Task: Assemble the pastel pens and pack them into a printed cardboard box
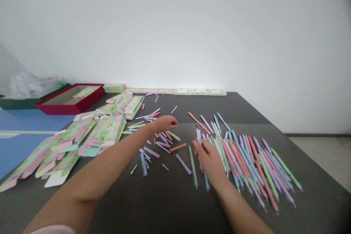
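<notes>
My left hand [164, 123] is curled above the scattered pen parts [161, 140] mid-table, and I cannot tell whether it holds anything. My right hand [208, 158] pinches a slim pale blue pen [198, 139] that stands nearly upright from its fingers. Just right of that hand lies a fanned pile of pastel pens [255, 164] in green, pink, purple and blue. Loose pens [193, 166] lie on the dark table below the gap between my hands. Printed flat cardboard pen boxes [102, 135] in green and pink lie to the left of my left forearm.
A red open box [52, 104] holding flat cartons stands at the far left, on a dark green base. A plastic bag [24, 84] lies behind it. Small printed boxes [175, 91] line the table's back edge against a white wall.
</notes>
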Motion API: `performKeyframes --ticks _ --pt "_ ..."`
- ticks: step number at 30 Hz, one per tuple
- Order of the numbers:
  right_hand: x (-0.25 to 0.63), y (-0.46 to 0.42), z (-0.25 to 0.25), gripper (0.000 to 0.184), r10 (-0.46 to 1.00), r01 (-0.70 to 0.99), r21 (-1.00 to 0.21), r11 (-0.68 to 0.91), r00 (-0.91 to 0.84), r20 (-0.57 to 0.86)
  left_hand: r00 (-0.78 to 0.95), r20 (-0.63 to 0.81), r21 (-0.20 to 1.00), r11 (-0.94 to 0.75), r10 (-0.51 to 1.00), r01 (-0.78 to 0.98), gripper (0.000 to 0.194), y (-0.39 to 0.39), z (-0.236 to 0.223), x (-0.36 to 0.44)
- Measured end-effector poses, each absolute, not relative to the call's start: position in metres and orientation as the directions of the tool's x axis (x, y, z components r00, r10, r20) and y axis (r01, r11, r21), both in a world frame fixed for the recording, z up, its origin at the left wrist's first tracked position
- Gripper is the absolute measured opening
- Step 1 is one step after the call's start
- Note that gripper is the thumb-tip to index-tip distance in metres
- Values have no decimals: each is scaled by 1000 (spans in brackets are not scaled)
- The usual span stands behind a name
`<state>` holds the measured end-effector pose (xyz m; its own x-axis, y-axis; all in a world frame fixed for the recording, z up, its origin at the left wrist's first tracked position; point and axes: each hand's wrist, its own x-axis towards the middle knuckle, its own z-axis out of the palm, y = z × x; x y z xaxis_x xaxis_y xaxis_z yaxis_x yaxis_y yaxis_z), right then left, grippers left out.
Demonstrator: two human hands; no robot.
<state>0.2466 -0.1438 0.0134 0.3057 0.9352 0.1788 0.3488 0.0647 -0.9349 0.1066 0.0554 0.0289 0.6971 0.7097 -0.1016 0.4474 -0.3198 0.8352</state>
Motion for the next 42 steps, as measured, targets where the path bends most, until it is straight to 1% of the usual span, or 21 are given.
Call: performKeyframes --ticks 1,3,4,6,10,13,19,22,25,28,30,31,32,33,34,35,36,38,39,40,42 --pt "246 -144 14 31 935 366 -929 65 302 184 706 -75 833 -345 704 433 12 49 34 103" --pt "244 -145 15 31 942 382 -922 62 282 180 712 -4 854 -368 702 368 23 31 43 97" --pt "243 -145 16 30 947 385 -921 64 267 178 696 68 896 -350 715 272 27 22 46 94" --pt "240 -146 16 29 953 390 -918 73 243 179 632 111 940 -287 767 183 30 5 47 90" --pt "236 -142 9 32 953 400 -915 60 249 172 417 38 975 -124 908 182 24 -4 31 91" --pt "236 -136 0 34 935 366 -930 30 318 156 331 -8 989 -42 944 141 23 2 13 94" --pt "241 -130 -11 34 913 246 -969 27 389 124 332 -93 995 96 939 5 22 -6 -2 99" --pt "241 -131 -10 34 909 240 -970 40 394 135 355 -141 983 173 924 -61 21 -18 0 98" --pt "240 -133 -7 34 921 246 -967 61 360 149 375 -173 963 237 911 -131 21 -25 3 96" --pt "239 -135 -6 33 933 249 -966 62 328 145 369 -175 949 256 913 -183 25 -34 11 92" --pt "238 -136 -6 33 934 255 -965 59 327 144 347 -123 978 173 930 -116 26 -50 18 86" --pt "238 -136 -6 33 934 258 -964 58 326 143 341 -65 996 81 938 -33 23 -62 20 82" --pt "238 -136 -6 33 934 259 -964 58 326 144 371 14 994 -53 928 97 19 -77 22 77" --pt "238 -136 -6 33 935 259 -964 60 324 146 440 110 954 -219 891 206 15 -95 22 72" --pt "238 -136 -6 33 936 257 -964 64 320 147 539 212 883 -396 815 252 12 -114 19 68" --pt "238 -136 -6 33 936 254 -965 68 317 150 696 264 792 -562 668 238 12 -134 15 63" --pt "239 -136 -6 33 936 251 -965 74 316 154 817 290 684 -705 498 187 11 -153 9 60" --pt "239 -136 -7 33 936 241 -967 81 315 156 951 246 455 -889 186 56 10 -182 -7 56" --pt "239 -136 -7 33 937 236 -968 82 314 155 973 205 359 -933 101 21 9 -190 -16 56" --pt "239 -136 -7 33 937 232 -969 81 313 154 983 171 298 -954 69 15 9 -193 -23 57" --pt "238 -137 -7 33 940 230 -970 79 308 149 989 126 227 -973 73 43 10 -185 -34 60"
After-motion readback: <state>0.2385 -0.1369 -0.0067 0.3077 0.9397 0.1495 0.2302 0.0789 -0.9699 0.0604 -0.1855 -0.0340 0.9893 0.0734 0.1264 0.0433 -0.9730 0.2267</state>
